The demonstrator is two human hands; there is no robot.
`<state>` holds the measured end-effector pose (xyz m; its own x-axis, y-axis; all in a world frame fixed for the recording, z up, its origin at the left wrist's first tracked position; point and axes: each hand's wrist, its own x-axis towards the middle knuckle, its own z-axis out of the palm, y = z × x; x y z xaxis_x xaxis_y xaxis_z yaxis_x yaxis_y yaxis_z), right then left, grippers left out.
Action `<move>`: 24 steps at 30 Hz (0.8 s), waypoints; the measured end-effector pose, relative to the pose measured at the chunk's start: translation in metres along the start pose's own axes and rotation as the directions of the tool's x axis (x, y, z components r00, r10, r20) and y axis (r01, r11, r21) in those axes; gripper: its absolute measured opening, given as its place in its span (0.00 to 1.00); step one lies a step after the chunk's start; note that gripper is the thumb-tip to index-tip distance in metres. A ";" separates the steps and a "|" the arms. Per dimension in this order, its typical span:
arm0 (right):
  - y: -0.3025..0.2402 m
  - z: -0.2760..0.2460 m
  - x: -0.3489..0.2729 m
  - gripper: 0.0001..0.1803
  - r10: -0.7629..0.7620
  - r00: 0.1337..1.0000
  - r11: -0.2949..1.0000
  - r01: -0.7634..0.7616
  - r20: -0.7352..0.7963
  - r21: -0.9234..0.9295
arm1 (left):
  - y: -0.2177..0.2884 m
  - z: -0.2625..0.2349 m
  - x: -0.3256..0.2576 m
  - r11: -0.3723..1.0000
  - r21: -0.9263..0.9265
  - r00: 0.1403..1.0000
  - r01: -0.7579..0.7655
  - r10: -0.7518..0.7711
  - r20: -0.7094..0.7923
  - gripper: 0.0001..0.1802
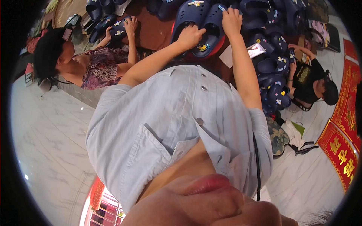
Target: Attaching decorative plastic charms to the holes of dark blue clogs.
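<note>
Room: pale marble floor (52,124) all round, red banners (341,150) lying at the right, and a dark brown bench (152,32) at the far side heaped with navy clogs.
Wearer: light blue button shirt (169,124) fills the middle, both bare arms stretched out to the far side.
Left hand: left hand (190,36) sits on top of a navy clog (186,17), fingers curled together and pressed down on the upper, pinning it.
Right hand: right hand (231,20) is on the neighbouring clog (213,32), fingers bunched at its far rim; whether they pinch a small charm I cannot tell.
Where the pair is: both clogs lie side by side on a red tray (211,52), far centre, a yellow charm (203,47) already seated in the near end of the right one.
Doing it well, as I judge: keep the left hand bearing down so the shoe cannot slide, and press straight into the hole with the right rather than at a slant.
Neighbours: one person at the far left has a hand (131,24) on another clog; a second person (313,81) in black sits at the right beside a stack of decorated clogs (277,88).
</note>
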<state>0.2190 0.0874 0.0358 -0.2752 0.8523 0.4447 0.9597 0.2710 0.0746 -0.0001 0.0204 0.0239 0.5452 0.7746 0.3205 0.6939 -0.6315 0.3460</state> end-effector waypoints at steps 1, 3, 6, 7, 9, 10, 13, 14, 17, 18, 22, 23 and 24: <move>0.000 -0.003 0.004 0.13 0.011 0.990 1.000 -0.009 0.137 -0.016 | -0.002 0.001 -0.001 1.000 -0.005 1.000 -0.005 0.005 -0.003 0.17; -0.002 0.004 0.009 0.13 0.037 0.994 0.999 -0.038 0.098 0.007 | -0.004 0.003 0.000 1.000 -0.016 1.000 0.002 -0.002 -0.005 0.16; 0.005 0.013 0.006 0.13 0.088 0.991 0.989 -0.098 0.097 0.106 | -0.005 0.003 0.000 1.000 -0.004 1.000 0.016 -0.016 0.013 0.17; 0.009 0.018 0.005 0.13 0.187 0.981 0.953 -0.193 0.049 0.234 | -0.005 0.002 0.000 1.000 0.008 0.998 0.024 -0.025 0.050 0.19; 0.012 0.028 -0.003 0.14 0.374 0.925 0.839 -0.306 -0.070 0.450 | -0.007 0.002 0.000 1.000 0.004 0.999 0.018 -0.018 0.048 0.20; 0.017 0.036 -0.006 0.21 0.446 0.895 0.771 -0.368 -0.027 0.520 | -0.005 0.001 -0.001 1.000 -0.008 0.999 -0.001 0.002 0.051 0.20; 0.021 0.046 -0.016 0.24 0.488 0.825 0.417 -0.507 0.285 0.755 | -0.007 -0.002 0.001 0.998 -0.058 0.997 0.005 0.000 0.076 0.22; 0.018 0.049 -0.019 0.24 0.483 0.827 0.415 -0.505 0.287 0.757 | -0.007 -0.004 0.000 0.997 -0.080 0.995 0.013 -0.005 0.099 0.22; -0.002 0.038 -0.022 0.24 0.502 0.815 0.469 -0.538 0.290 0.701 | -0.011 -0.009 -0.007 0.997 -0.074 0.994 0.007 0.001 0.112 0.23; -0.002 0.035 -0.024 0.25 0.497 0.815 0.452 -0.537 0.298 0.713 | -0.011 -0.013 -0.006 0.997 -0.076 0.993 0.011 -0.002 0.116 0.23; -0.002 0.033 -0.032 0.26 0.487 0.812 0.407 -0.537 0.322 0.738 | -0.018 -0.026 -0.004 0.981 -0.192 0.985 0.001 0.032 0.168 0.20; 0.001 0.032 -0.036 0.26 0.489 0.809 0.407 -0.543 0.327 0.734 | -0.021 -0.029 -0.006 0.973 -0.225 0.986 -0.040 0.075 0.147 0.20; 0.004 0.030 -0.037 0.25 0.484 0.835 0.486 -0.505 0.261 0.714 | -0.023 -0.034 -0.007 0.973 -0.226 0.985 -0.039 0.076 0.154 0.20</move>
<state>0.2312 0.0699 -0.0070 0.2202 0.9598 0.1742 0.5644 0.0203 -0.8253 -0.0357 0.0287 0.0432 0.6622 0.7206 0.2057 0.5480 -0.6528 0.5230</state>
